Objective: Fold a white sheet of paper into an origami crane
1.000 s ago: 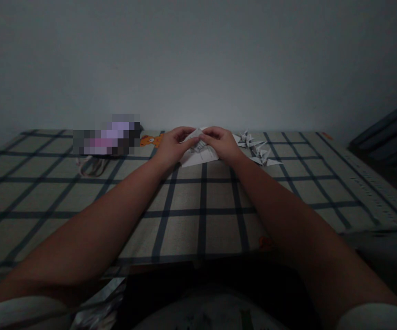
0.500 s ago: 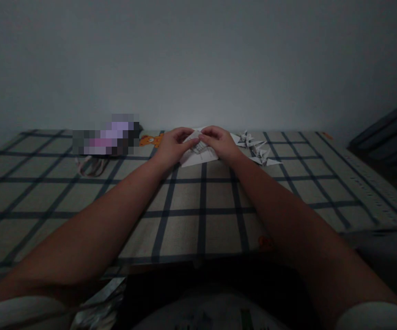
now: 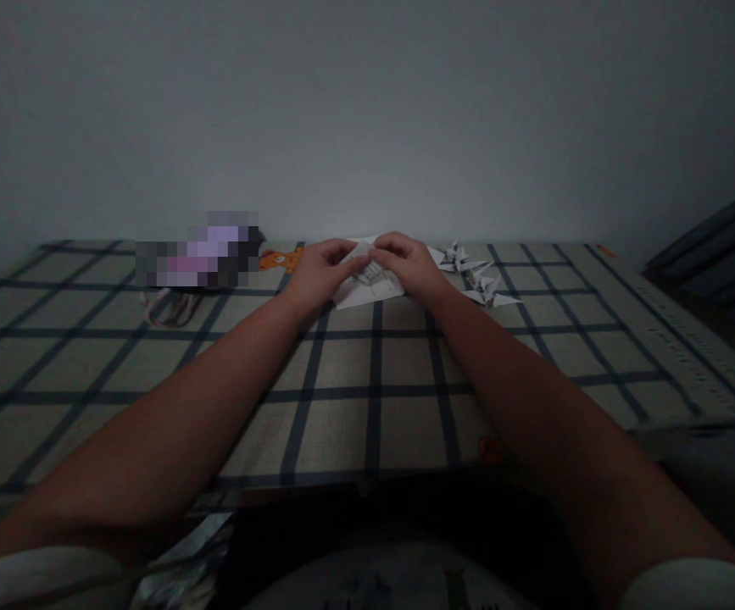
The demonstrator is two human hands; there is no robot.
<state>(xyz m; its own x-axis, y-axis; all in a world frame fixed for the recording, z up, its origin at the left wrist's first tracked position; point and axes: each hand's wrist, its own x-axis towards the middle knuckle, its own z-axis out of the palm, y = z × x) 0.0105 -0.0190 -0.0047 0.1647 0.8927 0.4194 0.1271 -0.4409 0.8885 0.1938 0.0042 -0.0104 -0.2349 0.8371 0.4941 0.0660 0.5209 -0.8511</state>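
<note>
Between my two hands is a small folded piece of printed white paper [image 3: 373,269], with more white paper [image 3: 360,296] lying under it on the table. My left hand [image 3: 324,269] pinches the folded paper from the left, thumb on top. From the right, my right hand [image 3: 410,261] grips it the same way, its thumb close to the left one. The fingertips behind the paper are partly hidden. Just right of my right hand lie several folded paper cranes [image 3: 485,290], grouped near the back of the table.
A checked tablecloth [image 3: 342,428] covers the table, which meets a plain wall [image 3: 367,119] at the back. At the back left lies a blurred-out purple item [image 3: 205,254] with a strap loop [image 3: 169,309]. A dark striped object [image 3: 723,246] stands beyond the right edge.
Almost nothing differs. The folded paper between my fingers has tilted very slightly, while both hands and arms keep their places.
</note>
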